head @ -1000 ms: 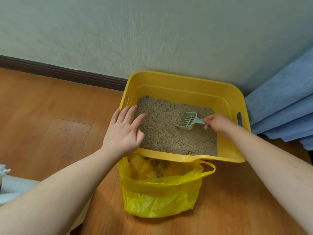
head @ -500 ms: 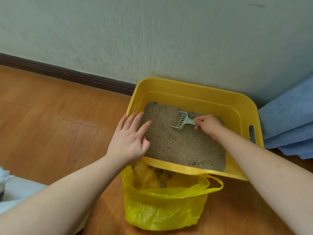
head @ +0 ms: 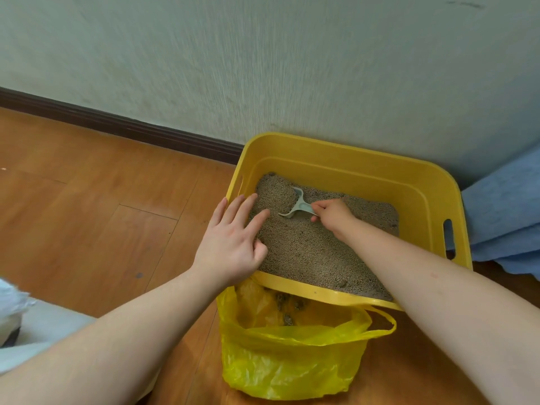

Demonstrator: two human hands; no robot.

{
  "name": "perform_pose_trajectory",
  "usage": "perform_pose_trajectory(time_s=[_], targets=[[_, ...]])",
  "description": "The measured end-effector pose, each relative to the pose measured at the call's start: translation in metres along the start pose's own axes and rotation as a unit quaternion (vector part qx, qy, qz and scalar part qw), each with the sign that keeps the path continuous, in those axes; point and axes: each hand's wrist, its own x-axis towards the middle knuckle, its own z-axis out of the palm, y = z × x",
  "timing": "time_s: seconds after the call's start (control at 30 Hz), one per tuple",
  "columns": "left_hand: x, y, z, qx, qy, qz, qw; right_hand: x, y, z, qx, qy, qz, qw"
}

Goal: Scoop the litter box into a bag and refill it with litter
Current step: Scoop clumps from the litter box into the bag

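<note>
Litter (head: 306, 247) fills the bottom of the yellow box (head: 359, 168), which stands on the wood floor (head: 87, 206) with its far wall against the pale wall (head: 263, 68). Grains are brown and fine, and the bed is heaped higher in the box's far left corner.

Scoop (head: 298, 204), pale grey-green, lies in the far left part of the box with its bowl dug into that heap and loaded with grains. Its handle points toward the box's right side.

Right hand (head: 333, 217) is inside the box, near its middle. The fingers are curled round the scoop handle and grip it. The forearm crosses the box's near right rim.

Left hand (head: 230, 244) rests over the box's near left corner, palm down. The fingers are straight and slightly spread, with the tips over the litter by the left wall; they hold nothing. Whether the tips touch the grains cannot be told.

Bag (head: 292, 355), yellow plastic, stands open on the floor just beside the box's near wall, its mouth tucked under the near rim. Dark clumps (head: 287, 318) lie inside it. One bag handle loops out toward the box's right.

Blue cloth (head: 505, 217) lies at the box's right side. A dark baseboard (head: 117, 127) runs along the wall to the box's left.
</note>
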Motion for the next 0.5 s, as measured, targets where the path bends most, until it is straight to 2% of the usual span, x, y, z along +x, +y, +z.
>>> perform_pose_trajectory(time_s=[0.23,0.5], targets=[[0.0,0.0,-0.001,-0.006,0.005,-0.002,1.0,-0.004,0.001,0.007,0.079,-0.018,0.018,0.997],[0.0,0.0,0.0,-0.007,0.007,-0.004,1.0,-0.017,0.031,-0.023,0.092,-0.037,-0.002,0.995]])
